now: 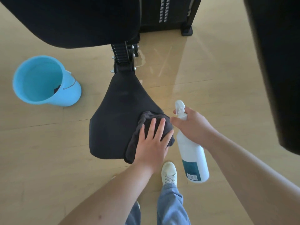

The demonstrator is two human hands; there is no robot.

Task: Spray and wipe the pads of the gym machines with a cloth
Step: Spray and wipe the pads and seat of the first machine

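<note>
Wiping step on a seat pad. The left hand (152, 140) lies flat, fingers spread, pressing a dark cloth (146, 127) onto the near right corner of the black seat pad (116, 114); the cloth overhangs the pad's near edge. The right hand (191, 125) is closed around the neck of a white spray bottle (193, 156), held beside the pad with its nozzle pointing away from the person and its body hanging over the floor (211, 95). A larger black back pad (73, 21) stands above and beyond the seat. A blue bucket (45, 82) rests on the floor to the left, well apart. The next move probably calls for sweeping the cloth across the remaining surface toward the pad's far, narrow end.
</note>
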